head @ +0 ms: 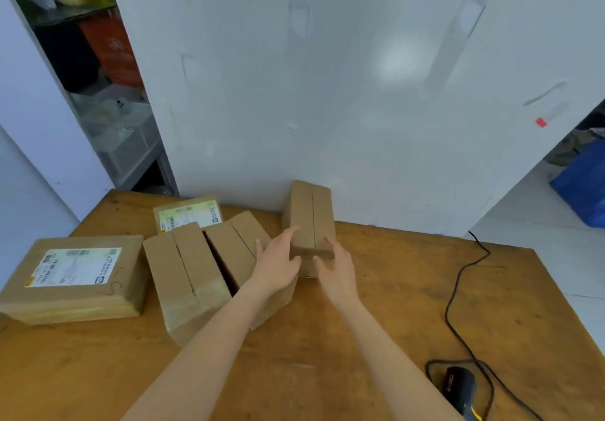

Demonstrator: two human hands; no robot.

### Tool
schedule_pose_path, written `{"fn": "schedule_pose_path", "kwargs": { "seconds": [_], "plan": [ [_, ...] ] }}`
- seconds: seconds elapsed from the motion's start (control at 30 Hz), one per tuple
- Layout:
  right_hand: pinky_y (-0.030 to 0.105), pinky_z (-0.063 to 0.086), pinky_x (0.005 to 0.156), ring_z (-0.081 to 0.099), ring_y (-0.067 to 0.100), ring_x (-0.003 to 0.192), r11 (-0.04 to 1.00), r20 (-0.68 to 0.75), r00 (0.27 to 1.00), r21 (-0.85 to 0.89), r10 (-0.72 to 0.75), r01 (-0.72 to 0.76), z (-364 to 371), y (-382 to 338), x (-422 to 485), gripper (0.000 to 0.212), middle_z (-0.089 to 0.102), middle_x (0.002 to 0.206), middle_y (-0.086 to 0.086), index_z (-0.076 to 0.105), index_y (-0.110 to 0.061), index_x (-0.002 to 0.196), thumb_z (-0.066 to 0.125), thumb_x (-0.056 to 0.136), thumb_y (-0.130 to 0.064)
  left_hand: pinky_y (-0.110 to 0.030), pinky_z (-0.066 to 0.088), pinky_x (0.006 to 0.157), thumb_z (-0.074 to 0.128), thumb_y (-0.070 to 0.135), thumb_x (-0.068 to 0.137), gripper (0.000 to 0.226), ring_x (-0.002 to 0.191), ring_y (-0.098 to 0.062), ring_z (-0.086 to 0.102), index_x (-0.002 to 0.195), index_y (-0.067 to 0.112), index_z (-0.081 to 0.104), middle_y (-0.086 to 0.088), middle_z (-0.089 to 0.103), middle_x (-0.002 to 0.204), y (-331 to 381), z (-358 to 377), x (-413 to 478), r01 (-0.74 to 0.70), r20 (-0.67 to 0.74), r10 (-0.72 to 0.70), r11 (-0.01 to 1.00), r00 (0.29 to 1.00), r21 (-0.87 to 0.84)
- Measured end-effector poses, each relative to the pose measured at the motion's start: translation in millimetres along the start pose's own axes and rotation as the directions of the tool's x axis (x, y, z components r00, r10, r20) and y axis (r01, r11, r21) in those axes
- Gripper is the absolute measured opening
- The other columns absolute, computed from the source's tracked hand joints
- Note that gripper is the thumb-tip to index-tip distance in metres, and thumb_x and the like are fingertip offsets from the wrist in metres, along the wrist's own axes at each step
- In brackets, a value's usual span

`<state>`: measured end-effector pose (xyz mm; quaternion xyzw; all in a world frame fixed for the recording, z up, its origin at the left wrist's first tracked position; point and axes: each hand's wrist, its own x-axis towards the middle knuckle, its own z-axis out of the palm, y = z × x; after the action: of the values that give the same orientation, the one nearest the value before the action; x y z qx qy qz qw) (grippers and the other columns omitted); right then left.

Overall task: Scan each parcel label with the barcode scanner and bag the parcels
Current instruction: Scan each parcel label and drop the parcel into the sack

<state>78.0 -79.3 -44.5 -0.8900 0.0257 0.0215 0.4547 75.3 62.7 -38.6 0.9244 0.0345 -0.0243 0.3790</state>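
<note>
Several brown cardboard parcels lie on the wooden table [393,306]. One plain parcel [311,214] sits at the back by the white wall, seam up, no label showing. My left hand [278,263] touches its left side with straight fingers, thumb near the front edge. My right hand [337,267] is at its front right corner, fingers loosely spread. Two more plain parcels [183,273] [235,247] lie side by side to the left. A wide labelled parcel [75,276] lies at far left, and a smaller labelled one [190,213] behind. The black barcode scanner [461,391] rests at bottom right.
The scanner's black cable [458,283] loops across the table's right side and off the back edge. A white wall panel [327,93] stands behind the table. Shelves with bags [98,60] show at upper left, a blue bag [582,188] on the floor at right.
</note>
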Motion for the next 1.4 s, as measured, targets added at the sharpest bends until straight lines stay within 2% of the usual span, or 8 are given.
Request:
{"fn": "schedule_pose_path", "kwargs": {
  "seconds": [0.2,0.5,0.7,0.9,1.0,1.13,1.23,1.4],
  "plan": [
    [0.031,0.036,0.095,0.039,0.013,0.109,0.936,-0.008,0.984,0.313,0.176,-0.164,-49.7,38.2,-21.5,0.057,0.038,0.140,0.009,0.037,-0.025,0.141,0.047,0.093,-0.053,-0.035,0.031,0.116,0.048,-0.004,0.090,0.070,0.141,-0.007,0.026,0.150,0.020,0.023,0.000,0.033,0.155,62.1,46.1,-51.6,-0.002,0.063,0.031,0.915,0.998,-0.403],
    [0.038,0.041,0.095,0.040,0.021,0.113,0.807,0.177,0.918,0.437,0.356,-0.397,-124.3,119.3,-77.1,0.096,0.032,0.144,0.010,0.031,-0.032,0.141,0.069,0.063,-0.072,0.004,0.027,0.095,0.035,-0.012,0.086,0.069,0.122,0.022,0.034,0.139,0.032,0.035,0.014,0.043,0.140,121.6,133.9,-128.3,0.107,0.207,0.010,0.830,0.978,-0.548],
    [0.050,0.039,0.107,0.041,0.026,0.128,0.747,0.298,0.888,0.482,0.351,-0.458,-142.5,149.2,-101.0,0.113,0.037,0.143,0.007,0.028,-0.036,0.140,0.073,0.046,-0.078,-0.008,0.038,0.094,0.033,-0.019,0.080,0.063,0.121,0.007,0.050,0.129,0.016,0.050,0.002,0.056,0.133,131.9,147.9,-152.4,0.177,0.207,-0.057,0.756,0.977,-0.630],
    [0.040,0.048,0.094,0.045,0.024,0.123,0.699,0.431,0.869,0.543,0.244,-0.465,-165.4,161.7,-104.7,0.109,0.037,0.143,0.006,0.024,-0.037,0.145,0.089,0.058,-0.032,-0.034,0.052,0.091,0.051,0.000,0.090,0.026,0.099,-0.011,0.068,0.101,0.015,0.069,0.000,0.075,0.101,126.7,136.7,-170.4,0.215,-0.047,-0.413,0.564,0.910,-0.797],
    [0.049,0.047,0.101,0.041,0.025,0.129,0.764,0.511,0.855,0.516,0.087,-0.386,-179.1,165.5,-106.7,0.123,0.031,0.146,0.001,0.024,-0.037,0.147,0.091,0.046,-0.016,-0.042,0.055,0.076,0.056,0.021,0.093,0.012,0.099,-0.022,0.062,0.097,0.011,0.063,-0.014,0.065,0.113,102.3,123.1,-177.4,0.252,0.026,-0.711,0.215,0.703,-0.943],
    [0.051,0.042,0.106,0.031,0.021,0.134,0.884,0.535,0.845,0.408,-0.028,-0.229,-192.4,169.2,-109.9,0.114,0.027,0.142,-0.008,0.031,-0.034,0.143,0.083,0.045,-0.008,-0.060,0.050,0.088,0.045,0.071,0.083,0.079,0.116,-0.042,0.052,0.132,0.008,0.043,-0.023,0.046,0.132,59.9,108.3,-198.3,0.418,0.484,-0.642,-0.268,0.594,-0.868],
    [0.044,0.039,0.110,0.029,0.021,0.136,0.950,0.606,0.786,0.300,-0.121,-0.085,-198.3,168.9,-112.9,0.111,0.024,0.146,-0.008,0.030,-0.039,0.139,0.080,0.046,-0.004,-0.063,0.051,0.086,0.043,0.083,0.075,0.098,0.106,-0.052,0.058,0.146,0.016,0.030,-0.034,0.047,0.129,37.0,105.3,-217.5,0.536,0.609,-0.555,-0.312,0.567,-0.784],
    [0.020,0.036,0.103,0.014,0.004,0.139,0.944,0.608,0.742,0.042,-0.283,0.326,-191.8,155.0,-120.2,0.115,-0.002,0.155,-0.025,0.013,-0.055,0.139,0.072,0.061,0.004,-0.057,0.055,0.080,0.049,0.065,0.086,0.073,0.101,-0.046,0.064,0.137,0.014,0.038,-0.026,0.057,0.120,28.6,108.4,-225.8,0.611,0.625,-0.534,-0.234,0.569,-0.756]
  ]
}}
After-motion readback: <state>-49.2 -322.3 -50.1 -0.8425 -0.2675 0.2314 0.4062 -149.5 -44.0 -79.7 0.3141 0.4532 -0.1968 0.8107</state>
